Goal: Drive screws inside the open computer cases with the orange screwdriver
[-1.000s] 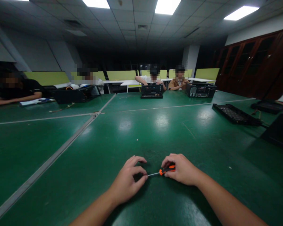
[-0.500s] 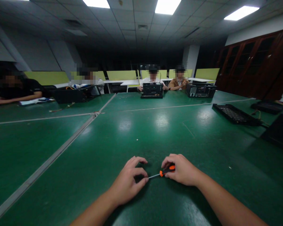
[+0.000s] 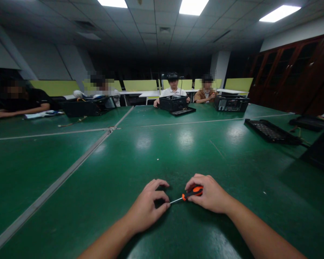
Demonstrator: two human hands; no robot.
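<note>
A screwdriver point(image 3: 187, 195) with an orange and black handle and a thin metal shaft lies between my hands, low over the green table point(image 3: 135, 158). My right hand point(image 3: 208, 193) has its thumb and fingers around the handle. The thumb and a finger of my left hand point(image 3: 150, 205) pinch the tip end of the shaft, while its upper fingers stay curved and apart. The very tip is hidden by those fingertips.
Across the table, several people sit behind black computer cases point(image 3: 174, 103). A black panel point(image 3: 271, 131) and a dark case point(image 3: 320, 151) are at the right. A grey seam point(image 3: 54, 187) crosses the table at the left.
The screwdriver's handle and my right fingers have shifted slightly, showing more orange. Across the table, the middle person's computer case has turned and tipped, with its panel now lying flatter.
</note>
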